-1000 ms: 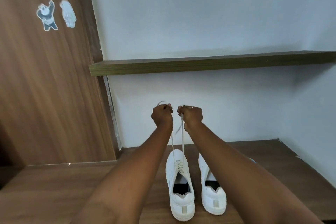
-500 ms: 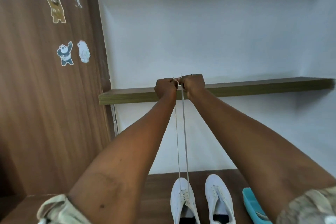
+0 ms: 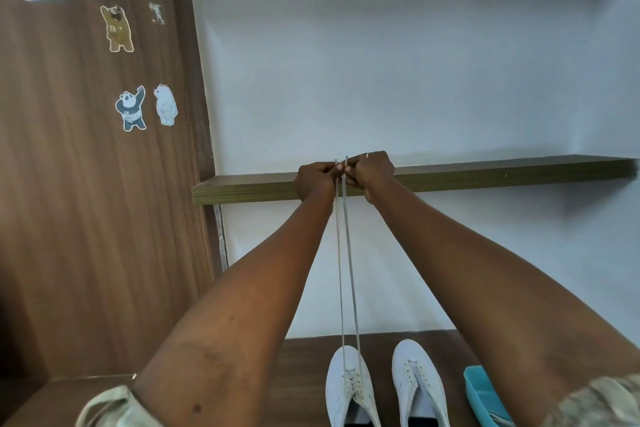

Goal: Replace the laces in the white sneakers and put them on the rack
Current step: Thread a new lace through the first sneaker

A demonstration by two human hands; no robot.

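Observation:
Two white sneakers stand side by side on the wooden surface at the bottom. The left sneaker (image 3: 348, 388) has a white lace (image 3: 347, 253) threaded through its eyelets; the right sneaker (image 3: 420, 385) shows bare eyelets. Both lace ends run straight up, taut and parallel. My left hand (image 3: 313, 180) pinches one end and my right hand (image 3: 372, 172) pinches the other, the two hands touching in front of the wall shelf (image 3: 485, 173). The lace tips stick out just above my fingers.
A teal plastic container (image 3: 483, 395) sits right of the sneakers. A brown wooden panel (image 3: 69, 218) with bear stickers stands at the left. A white wall is behind the shelf, and a dark ledge runs along the top.
My hands rose from just above the sneaker to shelf height, drawing both lace ends up taut. The view tilted upward, so the sneakers now sit at the bottom edge.

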